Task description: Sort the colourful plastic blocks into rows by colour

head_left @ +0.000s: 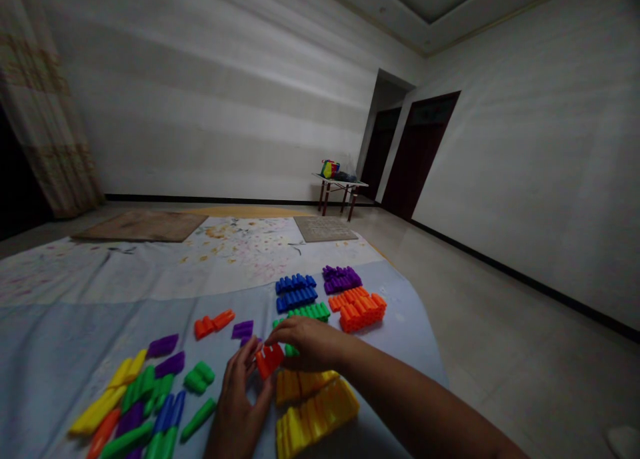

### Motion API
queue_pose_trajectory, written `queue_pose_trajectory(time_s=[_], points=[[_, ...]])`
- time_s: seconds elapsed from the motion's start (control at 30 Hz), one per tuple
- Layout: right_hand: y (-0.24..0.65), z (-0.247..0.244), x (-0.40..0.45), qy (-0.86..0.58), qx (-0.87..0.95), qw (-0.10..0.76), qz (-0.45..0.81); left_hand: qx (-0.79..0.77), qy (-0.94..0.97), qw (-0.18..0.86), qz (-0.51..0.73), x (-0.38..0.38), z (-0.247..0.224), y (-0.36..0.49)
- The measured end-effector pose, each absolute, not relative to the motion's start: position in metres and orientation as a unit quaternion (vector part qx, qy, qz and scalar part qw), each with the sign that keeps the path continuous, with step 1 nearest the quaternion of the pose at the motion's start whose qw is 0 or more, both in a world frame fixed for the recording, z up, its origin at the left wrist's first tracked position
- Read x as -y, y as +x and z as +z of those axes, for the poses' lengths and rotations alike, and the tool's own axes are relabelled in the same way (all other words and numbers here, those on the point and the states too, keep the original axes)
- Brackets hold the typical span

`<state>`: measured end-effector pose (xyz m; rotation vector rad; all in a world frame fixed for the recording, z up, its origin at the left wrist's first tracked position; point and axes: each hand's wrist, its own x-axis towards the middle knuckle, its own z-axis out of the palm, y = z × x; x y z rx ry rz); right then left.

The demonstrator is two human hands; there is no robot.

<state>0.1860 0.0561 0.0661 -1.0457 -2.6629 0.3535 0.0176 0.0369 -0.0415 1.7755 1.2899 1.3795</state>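
My left hand [241, 399] is curled around a red-orange plastic toy block [269, 361] with a notched upper edge, thumb below and fingers at its left side. From the right, my right hand [309, 342] reaches over with bent fingers closed at the block's top edge; its thumb is hidden. A green piece [291, 350] shows under the right palm, partly covered. Behind that hand lies a row of green blocks [310, 312]. Yellow blocks [317, 415] are stacked just below the right wrist. Purple pieces [243, 329] lie just beyond the left fingertips.
Blue rows [296, 292], purple rows [343, 279] and orange stacks [363, 311] stand at the back right of the cloth-covered surface [400, 339]. Loose yellow pieces [107, 399], green pieces [199, 377] and orange pieces [214, 323] lie to the left. A small table [345, 181] stands by the far wall.
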Motion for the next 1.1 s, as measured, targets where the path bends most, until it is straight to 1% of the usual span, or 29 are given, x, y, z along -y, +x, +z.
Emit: queue_pose_trajectory(time_s=[0.13,0.3,0.37,0.43,0.57,0.63,0.9,1.1], points=[[0.19,0.073,-0.057,-0.377,0.916,0.099,0.1,-0.469,0.666,0.271,0.513,-0.036,-0.04,0.018],[0.233,0.094,-0.074,-0.467,0.871,0.128,0.086,-0.495,0.654,0.252,0.513,-0.034,-0.035,0.017],[0.256,0.1,-0.086,-0.501,0.853,0.119,0.085,-0.504,0.649,0.25,0.513,-0.033,-0.032,0.017],[0.276,0.104,-0.099,-0.541,0.834,0.076,0.079,-0.508,0.644,0.253,0.513,-0.032,-0.03,0.018],[0.298,0.101,-0.122,-0.616,0.783,-0.062,0.061,-0.515,0.641,0.259,0.507,-0.033,-0.03,0.018],[0.303,0.096,-0.132,-0.629,0.768,-0.101,0.062,-0.514,0.64,0.26,0.509,-0.033,-0.031,0.018],[0.311,0.078,-0.155,-0.633,0.749,-0.181,0.08,-0.515,0.636,0.281,0.501,-0.035,-0.034,0.017],[0.314,0.073,-0.156,-0.629,0.745,-0.196,0.099,-0.522,0.619,0.312,0.497,-0.032,-0.028,0.018]])
